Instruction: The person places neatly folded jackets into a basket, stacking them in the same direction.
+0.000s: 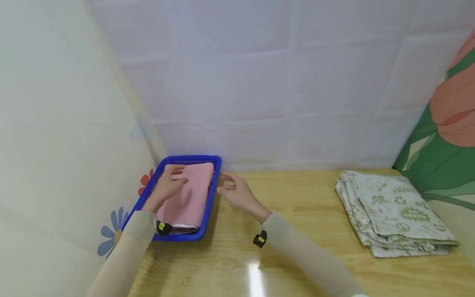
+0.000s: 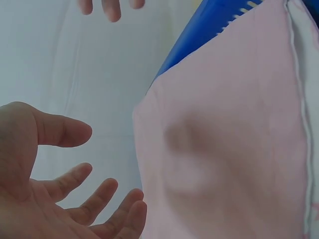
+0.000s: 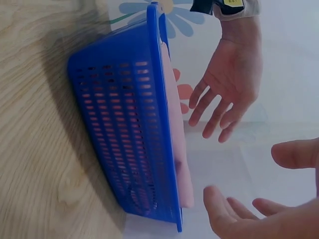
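A folded pink cloth (image 1: pixel 194 185) lies in a blue plastic basket (image 1: pixel 209 206) at the left of the table; its white edge shows in the left wrist view. My left hand (image 1: pixel 170 185) hovers above the cloth with fingers relaxed and apart, casting a shadow on it. Just right of the basket's rim is my right hand (image 1: pixel 239 193), raised, its fingers loosely bent and holding nothing. In the right wrist view the left hand (image 3: pixel 230 82) hangs apart from the pink cloth (image 3: pixel 177 134).
A folded white cloth with green print (image 1: pixel 400 210) lies at the right of the wooden table (image 1: pixel 222 264). A pale wall (image 1: pixel 67 144) with painted flowers stands close by the basket's left side. A white sheet (image 1: pixel 259 103) hangs behind the table.
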A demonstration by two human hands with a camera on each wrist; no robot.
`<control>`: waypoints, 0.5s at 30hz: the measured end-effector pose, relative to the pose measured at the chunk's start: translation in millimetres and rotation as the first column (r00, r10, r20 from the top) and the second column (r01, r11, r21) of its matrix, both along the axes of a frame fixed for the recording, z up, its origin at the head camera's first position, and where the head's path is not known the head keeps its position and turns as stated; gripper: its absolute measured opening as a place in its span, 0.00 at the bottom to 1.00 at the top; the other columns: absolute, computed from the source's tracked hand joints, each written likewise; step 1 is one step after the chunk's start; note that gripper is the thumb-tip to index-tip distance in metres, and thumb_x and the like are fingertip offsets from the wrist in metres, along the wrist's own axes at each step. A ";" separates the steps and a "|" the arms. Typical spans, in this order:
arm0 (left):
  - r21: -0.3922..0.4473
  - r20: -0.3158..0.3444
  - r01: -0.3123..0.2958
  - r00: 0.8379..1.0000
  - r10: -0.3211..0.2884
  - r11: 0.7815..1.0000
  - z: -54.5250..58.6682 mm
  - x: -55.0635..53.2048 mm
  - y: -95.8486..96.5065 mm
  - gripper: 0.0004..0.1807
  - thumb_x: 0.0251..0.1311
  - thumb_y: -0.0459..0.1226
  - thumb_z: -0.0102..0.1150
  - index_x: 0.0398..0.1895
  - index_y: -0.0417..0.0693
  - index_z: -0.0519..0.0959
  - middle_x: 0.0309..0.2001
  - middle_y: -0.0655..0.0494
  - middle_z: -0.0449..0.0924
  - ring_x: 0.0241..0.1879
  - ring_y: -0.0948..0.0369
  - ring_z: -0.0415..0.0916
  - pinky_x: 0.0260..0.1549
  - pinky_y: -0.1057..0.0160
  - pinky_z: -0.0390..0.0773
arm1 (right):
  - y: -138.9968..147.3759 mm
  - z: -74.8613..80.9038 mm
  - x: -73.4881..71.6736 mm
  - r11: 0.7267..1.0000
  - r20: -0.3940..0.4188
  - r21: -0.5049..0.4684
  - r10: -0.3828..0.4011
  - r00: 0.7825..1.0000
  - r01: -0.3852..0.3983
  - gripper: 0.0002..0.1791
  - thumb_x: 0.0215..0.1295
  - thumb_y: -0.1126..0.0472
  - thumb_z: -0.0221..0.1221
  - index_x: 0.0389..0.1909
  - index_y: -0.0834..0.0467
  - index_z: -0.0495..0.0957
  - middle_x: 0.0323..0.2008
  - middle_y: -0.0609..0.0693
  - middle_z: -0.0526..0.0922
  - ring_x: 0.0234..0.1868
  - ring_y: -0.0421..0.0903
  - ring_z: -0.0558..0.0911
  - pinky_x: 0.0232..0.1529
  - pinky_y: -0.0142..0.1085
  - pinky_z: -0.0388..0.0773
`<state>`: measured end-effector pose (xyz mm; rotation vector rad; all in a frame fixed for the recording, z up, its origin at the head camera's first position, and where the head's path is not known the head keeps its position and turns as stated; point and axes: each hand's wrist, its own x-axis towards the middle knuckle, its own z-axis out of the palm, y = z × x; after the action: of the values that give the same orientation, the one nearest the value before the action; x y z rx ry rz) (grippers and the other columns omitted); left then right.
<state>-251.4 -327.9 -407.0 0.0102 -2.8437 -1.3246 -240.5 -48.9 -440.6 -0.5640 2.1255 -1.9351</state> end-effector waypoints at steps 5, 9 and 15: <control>0.016 -0.022 0.016 1.000 -0.016 1.000 -5.8 0.4 8.2 0.32 0.76 0.35 0.58 0.78 0.35 0.63 0.76 0.29 0.64 0.71 0.32 0.69 0.68 0.35 0.75 | 20.3 -0.2 -0.6 1.000 -0.010 -0.011 0.001 1.000 -0.002 0.31 0.77 0.62 0.62 0.77 0.59 0.68 0.70 0.59 0.77 0.63 0.59 0.84 0.62 0.49 0.84; 0.008 -0.029 0.037 0.999 -0.037 0.999 -6.4 1.5 16.9 0.32 0.76 0.36 0.59 0.78 0.37 0.64 0.76 0.31 0.66 0.71 0.34 0.70 0.67 0.36 0.77 | 39.3 1.0 -1.6 1.000 -0.007 -0.012 -0.017 1.000 0.017 0.29 0.76 0.62 0.63 0.75 0.57 0.70 0.69 0.57 0.77 0.61 0.57 0.85 0.61 0.50 0.85; 0.022 -0.021 0.055 0.998 -0.055 0.998 -2.1 7.1 34.8 0.33 0.76 0.37 0.60 0.79 0.38 0.63 0.75 0.31 0.68 0.71 0.34 0.72 0.66 0.38 0.78 | 64.5 1.7 0.9 0.999 -0.008 -0.003 -0.042 0.999 0.042 0.28 0.77 0.62 0.63 0.74 0.58 0.71 0.70 0.58 0.76 0.62 0.58 0.85 0.62 0.50 0.84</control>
<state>-244.3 -293.1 -409.1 -0.0817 -2.8315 -1.3583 -239.5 15.6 -438.9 -0.5331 2.1560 -1.9617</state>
